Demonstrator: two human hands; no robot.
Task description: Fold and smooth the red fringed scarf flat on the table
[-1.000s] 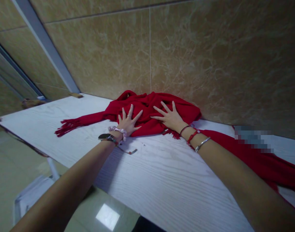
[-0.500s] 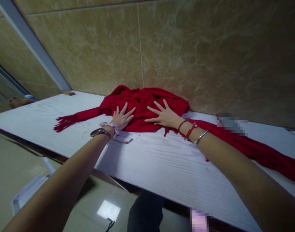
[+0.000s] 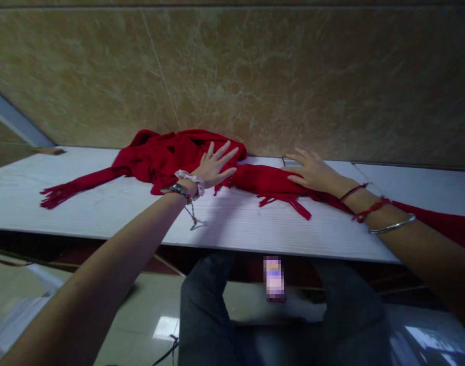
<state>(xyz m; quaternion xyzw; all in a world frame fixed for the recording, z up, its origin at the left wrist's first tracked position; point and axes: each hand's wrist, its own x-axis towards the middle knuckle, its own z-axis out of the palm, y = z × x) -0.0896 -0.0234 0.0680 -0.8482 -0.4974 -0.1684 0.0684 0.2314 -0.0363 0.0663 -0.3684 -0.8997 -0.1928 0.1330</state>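
A red scarf (image 3: 171, 152) with fringed ends lies along the white table (image 3: 103, 216) against the wall. Its left part is bunched and wrinkled, one fringed end trailing out to the left; a long strip runs off to the right. My left hand (image 3: 214, 166) is over the right side of the bunched part, palm down with fingers spread. Above the strip on the right is my right hand (image 3: 314, 173), fingers also apart. Neither hand grips the cloth. Whether the palms press on it, I cannot tell.
A tiled wall (image 3: 255, 76) rises directly behind the table. A small brown block (image 3: 51, 151) sits at the table's far left. Below the front edge are my legs (image 3: 204, 305), a blurred pink patch (image 3: 274, 279) and a dark cord (image 3: 167, 351) on the floor.
The view has turned to the right. My left hand has moved from the bunch's lower left to its right side. My right hand has left the bunch for the strip on the right.
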